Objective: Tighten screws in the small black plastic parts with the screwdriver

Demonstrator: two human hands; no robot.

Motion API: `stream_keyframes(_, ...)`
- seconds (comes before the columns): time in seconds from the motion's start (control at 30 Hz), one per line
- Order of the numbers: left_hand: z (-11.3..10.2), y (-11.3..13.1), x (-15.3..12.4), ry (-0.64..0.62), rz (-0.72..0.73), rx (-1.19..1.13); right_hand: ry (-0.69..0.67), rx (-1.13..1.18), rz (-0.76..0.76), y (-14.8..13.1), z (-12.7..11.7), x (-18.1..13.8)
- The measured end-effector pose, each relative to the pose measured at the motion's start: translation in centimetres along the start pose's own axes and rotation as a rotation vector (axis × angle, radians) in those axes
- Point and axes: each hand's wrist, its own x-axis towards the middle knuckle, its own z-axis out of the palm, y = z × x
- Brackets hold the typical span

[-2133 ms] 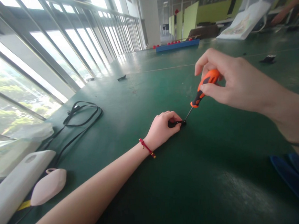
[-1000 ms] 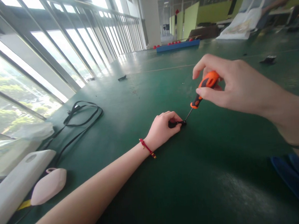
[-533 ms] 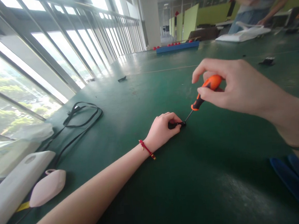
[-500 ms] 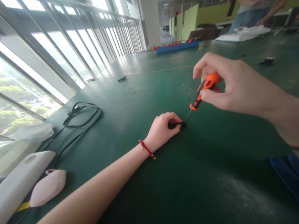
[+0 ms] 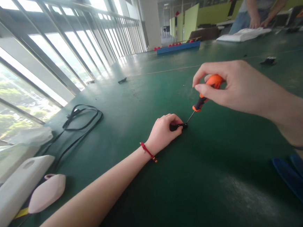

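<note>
My left hand (image 5: 165,131) rests on the green table (image 5: 145,103), its fingers pinched around a small black part (image 5: 178,126) that is mostly hidden under them. My right hand (image 5: 233,86) hovers above and to the right, fingers closed on the orange and black handle of a small screwdriver (image 5: 205,93). The thin metal shaft slants down to the left and its tip meets the black part. A red bracelet circles my left wrist.
A coiled black cable (image 5: 81,120) lies at the left. A white case (image 5: 15,189) and a pink oval pouch (image 5: 46,193) sit at the near left edge. A blue rack with red caps (image 5: 177,46) stands far back. Another person leans over white sheets (image 5: 242,34).
My right fingers have shifted around the screwdriver handle, turning it, while the tip stays on the black part. My left hand has stayed put. The person at the back bent over the sheets.
</note>
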Motion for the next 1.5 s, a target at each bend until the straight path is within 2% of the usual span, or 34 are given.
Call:
stream_keyframes(0.67,-0.06,-0.03,0.07,-0.002,0.008,0.009,-0.03,0.027,0.043,0.14,-0.2,-0.08)
stream_keyframes(0.8,-0.03,-0.06,0.08,-0.004,0.019,0.004,-0.013,-0.02,0.035,0.17,-0.25,-0.05)
stream_keyframes(1.5,-0.07,0.04,0.11,-0.013,0.014,0.016,-0.022,0.052,0.015,-0.28,-0.05,-0.21)
